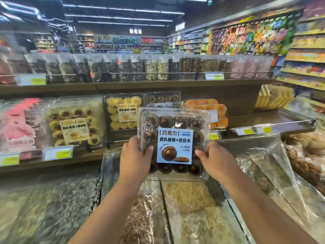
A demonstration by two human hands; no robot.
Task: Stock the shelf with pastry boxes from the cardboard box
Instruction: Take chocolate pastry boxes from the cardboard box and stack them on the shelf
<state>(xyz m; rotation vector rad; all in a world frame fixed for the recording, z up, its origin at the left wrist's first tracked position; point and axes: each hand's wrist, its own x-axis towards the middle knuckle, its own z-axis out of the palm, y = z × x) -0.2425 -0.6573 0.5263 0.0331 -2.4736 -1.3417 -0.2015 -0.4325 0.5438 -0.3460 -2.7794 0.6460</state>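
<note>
A clear plastic pastry box [174, 124] of chocolate cookies with a blue label is held up between both hands in front of the middle shelf [274, 120]. My left hand [136, 155] grips its lower left edge. My right hand [213, 160] grips its lower right edge. Behind it on the shelf stand more boxes of the same chocolate cookies [162, 98], a box of yellow cookies [123, 111] and a box of orange pastries [219, 110]. The cardboard box is not in view.
Boxes of jam-centred cookies [73, 125] and pink packs [17, 127] fill the shelf's left part. The top shelf [133, 85] carries clear tubs of snacks. Below me lie plastic-covered bulk bins [190, 199]. Bread bags [306, 155] sit at the right.
</note>
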